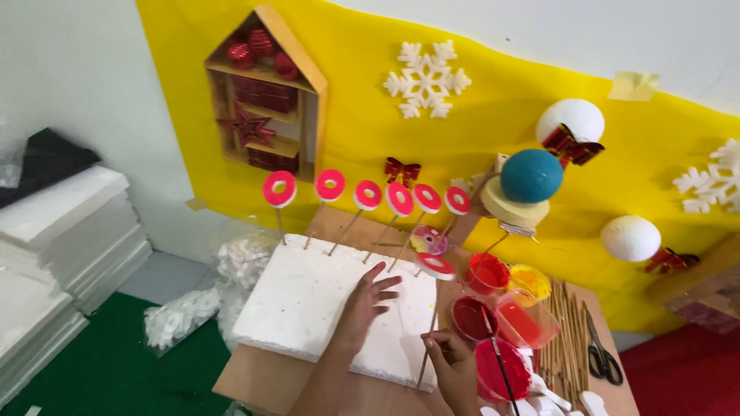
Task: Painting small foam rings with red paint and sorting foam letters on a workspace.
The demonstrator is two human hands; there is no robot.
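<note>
Holding a thin wooden stick topped with a round pink-and-white foam ring (pixel 436 266), the right hand (pixel 451 360) pinches the stick low on its shaft, fingers curled closed around it, the stick's foot at the near right edge of a square white foam slab (pixel 308 300). The ring sits above the slab's right side, just beside a small glittery disc (pixel 429 239).

The left hand (pixel 364 300) lies flat on the slab, palm down, fingers spread wide, holding nothing, its forearm reaching up from the bottom of the view. The slab rests on a brown wooden table (pixel 250 377).

Along the slab's far edge, 6 similar pink rings on sticks (pixel 366 196) already stand planted in a row, leaning slightly. Judging from this, most of the rings appear placed, and the one in hand is not yet standing free.

To the right, clear plastic cups of red and yellow paint (pixel 501 296) crowd together, one with a brush in it. Further right lie a bundle of bare wooden sticks (pixel 566 331) and black-handled scissors (pixel 601 350). Behind, a yellow backdrop (pixel 362 131) carries white foam snowflakes, foam balls and a small house-shaped shelf.
</note>
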